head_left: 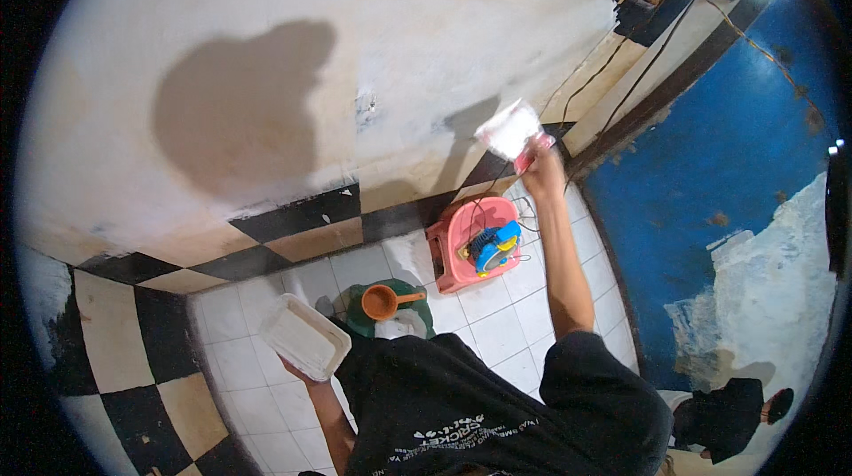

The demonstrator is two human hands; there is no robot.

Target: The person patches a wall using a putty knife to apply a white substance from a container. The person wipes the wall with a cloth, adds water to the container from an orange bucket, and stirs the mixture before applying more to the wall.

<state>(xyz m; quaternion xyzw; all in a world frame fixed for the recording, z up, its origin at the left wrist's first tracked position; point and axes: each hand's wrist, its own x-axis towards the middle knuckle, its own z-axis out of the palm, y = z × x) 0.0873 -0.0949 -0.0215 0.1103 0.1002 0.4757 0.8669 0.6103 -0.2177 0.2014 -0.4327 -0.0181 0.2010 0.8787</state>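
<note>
My left hand (306, 373) supports a shallow white rectangular tray (306, 340) from beneath, low at the left. Most of its fingers are hidden under the tray. Stretched up to the right, my right hand (541, 165) grips a wide putty scraper (509, 130) by its red end. White stuff coats the scraper's flat blade, which is slightly blurred. The blade is close to the pale wall (417, 41) and casts a shadow there; whether it touches, I cannot tell.
A pink plastic stool (441, 254) bears a blue and yellow device (495, 247) with thin cables. Nearer, a brown dipper (380, 302) rests over a green tub (426, 309). A blue wall (657, 245) rises at right. Another person (728, 418) is at lower right.
</note>
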